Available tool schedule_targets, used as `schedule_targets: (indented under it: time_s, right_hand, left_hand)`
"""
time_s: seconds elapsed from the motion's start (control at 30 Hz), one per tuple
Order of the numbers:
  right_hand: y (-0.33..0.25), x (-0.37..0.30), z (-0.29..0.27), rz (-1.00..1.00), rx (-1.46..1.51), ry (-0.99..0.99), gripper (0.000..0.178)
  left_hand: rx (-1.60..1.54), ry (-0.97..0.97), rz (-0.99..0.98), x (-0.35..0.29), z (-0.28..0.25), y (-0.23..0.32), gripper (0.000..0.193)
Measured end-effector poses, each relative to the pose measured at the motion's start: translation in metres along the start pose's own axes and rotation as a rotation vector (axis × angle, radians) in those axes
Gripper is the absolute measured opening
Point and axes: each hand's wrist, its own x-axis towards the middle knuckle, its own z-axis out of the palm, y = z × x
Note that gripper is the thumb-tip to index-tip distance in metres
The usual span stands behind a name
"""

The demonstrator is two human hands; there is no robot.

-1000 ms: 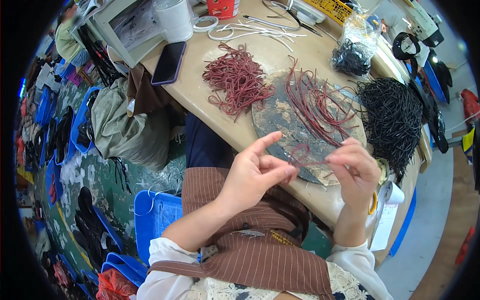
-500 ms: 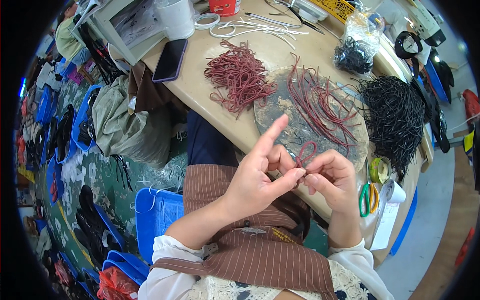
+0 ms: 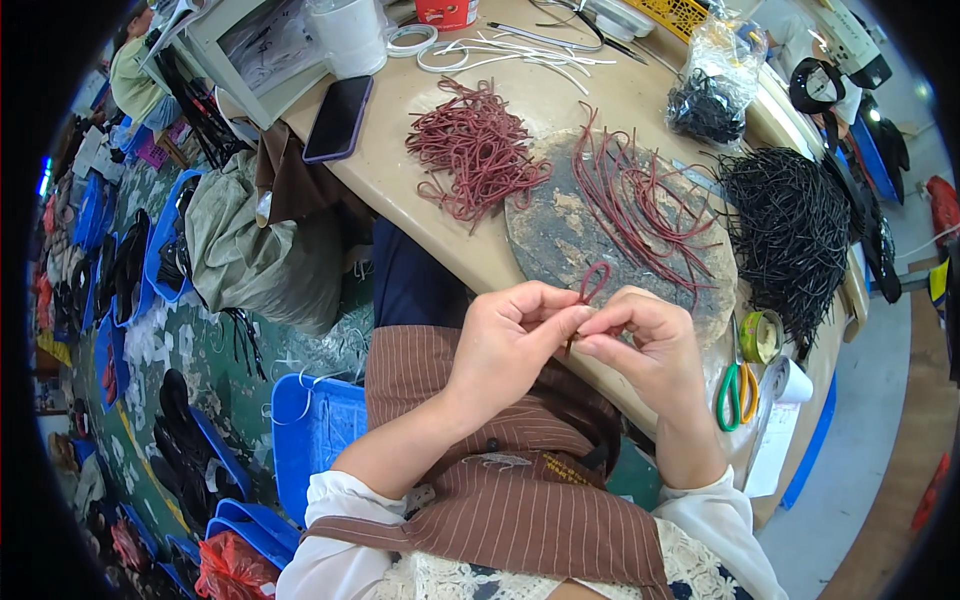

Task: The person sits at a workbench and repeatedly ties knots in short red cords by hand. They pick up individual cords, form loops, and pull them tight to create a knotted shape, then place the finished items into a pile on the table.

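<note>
Between my two hands is a dark red cord (image 3: 596, 280), bent into a small loop that stands up above the fingertips. My left hand (image 3: 515, 345) pinches it between thumb and fingers. My right hand (image 3: 648, 345) grips it from the other side, thumb and fingertips meeting the left thumb. A short end shows under the fingers; the part right at the fingertips is hidden. Beyond my hands, several loose red cords (image 3: 640, 215) lie on a round, worn grey board (image 3: 550, 225). To its left a heap of looped red cords (image 3: 470, 150) rests on the table.
Right of the board lies a pile of black cords (image 3: 785, 240). Green- and orange-handled scissors (image 3: 728, 395), a tape roll (image 3: 762, 337) and a white paper roll (image 3: 790, 385) are at the right edge. A phone (image 3: 338, 120) lies at the left edge; a blue bin (image 3: 318, 430) stands below.
My left index finger, stretched out before, is now curled onto the cord. Both hands have shifted slightly, and the loop sits a little higher and further left.
</note>
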Motion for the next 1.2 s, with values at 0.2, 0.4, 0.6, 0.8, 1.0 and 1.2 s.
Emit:
schedule_targets:
  time_s: [0.2,0.4,0.6,0.8,1.0,1.2]
  right_hand:
    - [0.001,0.001,0.006,0.145,0.004,0.046,0.014]
    - [-0.006,0.003,0.0,0.149,-0.134,-0.007,0.014]
    - [-0.004,0.003,-0.003,0.128,-0.236,-0.039,0.015]
    - [-0.009,0.006,-0.008,0.126,-0.3,-0.115,0.016]
    - [-0.008,0.007,-0.009,-0.012,-0.337,-0.069,0.022]
    - [-0.017,0.003,-0.006,-0.036,-0.437,0.018,0.03]
  left_hand:
    - [-0.124,0.024,-0.127,0.0,-0.002,0.004,0.017]
    - [-0.314,-0.051,-0.275,0.003,-0.004,-0.004,0.019]
    - [-0.388,-0.116,-0.308,0.004,-0.006,-0.012,0.02]
    - [-0.439,-0.136,-0.353,0.003,-0.008,-0.014,0.02]
    - [-0.41,-0.134,-0.347,0.0,-0.01,-0.013,0.024]
    - [-0.494,-0.246,-0.343,-0.002,-0.009,-0.007,0.022]
